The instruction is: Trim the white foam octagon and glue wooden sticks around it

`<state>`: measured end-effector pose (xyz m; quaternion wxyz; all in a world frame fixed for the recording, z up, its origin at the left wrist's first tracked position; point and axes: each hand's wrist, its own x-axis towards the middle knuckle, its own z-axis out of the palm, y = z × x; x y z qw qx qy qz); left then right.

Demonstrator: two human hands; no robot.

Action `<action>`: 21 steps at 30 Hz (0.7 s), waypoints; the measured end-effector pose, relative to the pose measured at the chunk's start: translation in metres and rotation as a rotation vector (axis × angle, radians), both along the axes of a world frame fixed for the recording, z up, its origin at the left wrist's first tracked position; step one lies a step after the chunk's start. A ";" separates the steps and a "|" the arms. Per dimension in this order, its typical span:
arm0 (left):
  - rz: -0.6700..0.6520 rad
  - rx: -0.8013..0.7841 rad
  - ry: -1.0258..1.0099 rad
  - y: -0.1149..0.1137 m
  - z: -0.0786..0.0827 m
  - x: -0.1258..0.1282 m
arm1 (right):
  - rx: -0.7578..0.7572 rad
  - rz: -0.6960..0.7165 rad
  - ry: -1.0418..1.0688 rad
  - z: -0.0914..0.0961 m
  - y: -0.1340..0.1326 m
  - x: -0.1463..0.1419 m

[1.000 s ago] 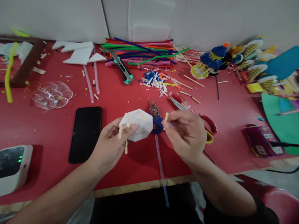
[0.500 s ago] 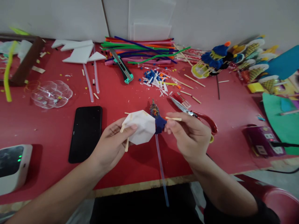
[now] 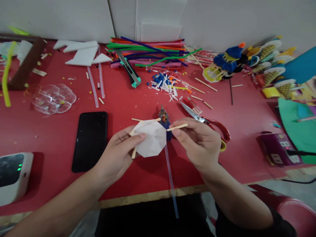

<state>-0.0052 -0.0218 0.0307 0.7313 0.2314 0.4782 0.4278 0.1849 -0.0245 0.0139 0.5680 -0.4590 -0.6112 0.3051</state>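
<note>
My left hand (image 3: 118, 154) grips a white foam octagon (image 3: 153, 138) with short wooden sticks poking out of its edges, thumb pressed on its face. My right hand (image 3: 198, 143) pinches a short wooden stick (image 3: 177, 127) between thumb and fingers, its free end pointing at the octagon's right edge and almost touching it. Behind the foam lies a blue glue gun (image 3: 164, 120) with a clear glue stick (image 3: 170, 181) trailing toward me.
On the red table (image 3: 138, 105) lie a black phone (image 3: 90, 140), red-handled scissors (image 3: 209, 123), a teal utility knife (image 3: 129, 72), coloured straws (image 3: 148, 52), a clear flower-shaped tray (image 3: 53, 98), foam offcuts (image 3: 84, 56), a white device (image 3: 13, 176) and craft models (image 3: 229, 62) at right.
The stick in my right hand has turned from upright to level and moved toward the foam octagon. My left hand has tilted the octagon flatter, facing me.
</note>
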 end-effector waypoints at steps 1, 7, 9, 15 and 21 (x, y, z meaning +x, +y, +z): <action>0.002 0.002 0.006 0.000 0.000 0.000 | 0.010 0.010 -0.020 0.000 0.000 0.001; 0.009 -0.005 -0.004 0.000 0.002 0.000 | 0.076 0.016 -0.119 0.000 -0.001 0.004; 0.006 0.001 -0.001 0.000 0.002 0.000 | 0.106 0.011 -0.144 0.000 -0.001 0.004; 0.020 -0.005 -0.003 -0.001 0.002 0.000 | 0.143 0.010 -0.183 -0.002 -0.001 0.004; 0.206 0.002 -0.060 0.001 0.001 -0.003 | 0.146 -0.006 -0.167 0.000 0.001 0.004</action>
